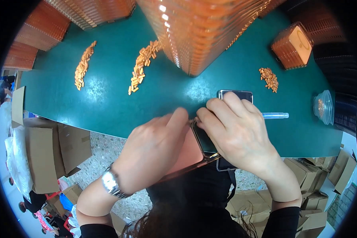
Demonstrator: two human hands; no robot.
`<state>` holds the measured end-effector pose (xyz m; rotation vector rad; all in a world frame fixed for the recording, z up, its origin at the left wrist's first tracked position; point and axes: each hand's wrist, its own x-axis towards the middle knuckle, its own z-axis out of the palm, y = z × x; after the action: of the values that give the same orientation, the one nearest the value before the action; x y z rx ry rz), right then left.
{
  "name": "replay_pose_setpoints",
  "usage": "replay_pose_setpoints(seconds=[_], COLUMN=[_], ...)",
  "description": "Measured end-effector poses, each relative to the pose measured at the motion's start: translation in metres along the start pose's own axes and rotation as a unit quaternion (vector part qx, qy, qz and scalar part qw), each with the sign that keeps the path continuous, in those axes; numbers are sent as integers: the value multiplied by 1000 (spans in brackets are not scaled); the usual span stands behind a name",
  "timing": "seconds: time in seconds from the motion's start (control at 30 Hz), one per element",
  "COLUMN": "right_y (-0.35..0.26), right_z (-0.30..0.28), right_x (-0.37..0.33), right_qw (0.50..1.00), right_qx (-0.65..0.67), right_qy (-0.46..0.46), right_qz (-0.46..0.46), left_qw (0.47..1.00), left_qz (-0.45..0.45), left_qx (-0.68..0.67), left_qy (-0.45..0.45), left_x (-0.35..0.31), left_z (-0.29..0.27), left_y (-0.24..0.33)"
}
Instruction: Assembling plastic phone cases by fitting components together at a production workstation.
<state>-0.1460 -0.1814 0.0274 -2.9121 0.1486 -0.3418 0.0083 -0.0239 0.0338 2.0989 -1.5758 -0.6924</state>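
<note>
A phone case (190, 152) with a pale orange face, shiny gold rim and corner cutout lies tilted between my hands at the near table edge. My left hand (154, 141) bends over its upper side, fingers drawn together and blurred by motion; whatever they pinch is hidden. With curled fingers, my right hand (242, 135) grips near the case's upper corner, its thumb out of sight. Under that hand lies a dark, flat phone-shaped thing with a clear edge (237, 93). A light blue pen-like stick (275, 115) pokes out to its right.
Loose small gold pieces form piles on the green table (107, 105): left (83, 67), middle (141, 67), right (269, 79). A tall orange stack (194, 35) rises ahead, with a smaller orange stack (293, 45) and clear round tub (323, 107) at right. Cardboard boxes (43, 154) stand below.
</note>
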Motion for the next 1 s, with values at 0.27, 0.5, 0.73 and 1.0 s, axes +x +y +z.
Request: replay_pose_setpoints(seconds=[0.27,0.5,0.73,1.0], right_y=[25,108,200,197], right_z=[-29,-35,-3,-8], right_x=[-15,-57,-118,-114], right_qw=[948,931,911,903], right_qx=[-54,-18,-35,14], right_qy=[303,360,342,351], right_qz=[-82,56,228,248], left_qw=[886,954,976,955], left_qz=[-51,8,56,22], left_qx=[-418,-248,102,269], left_qy=[-195,-168,182,125], left_x=[0,-11,58,110], left_z=[-60,-96,-154,-154], left_y=[9,67,138,97])
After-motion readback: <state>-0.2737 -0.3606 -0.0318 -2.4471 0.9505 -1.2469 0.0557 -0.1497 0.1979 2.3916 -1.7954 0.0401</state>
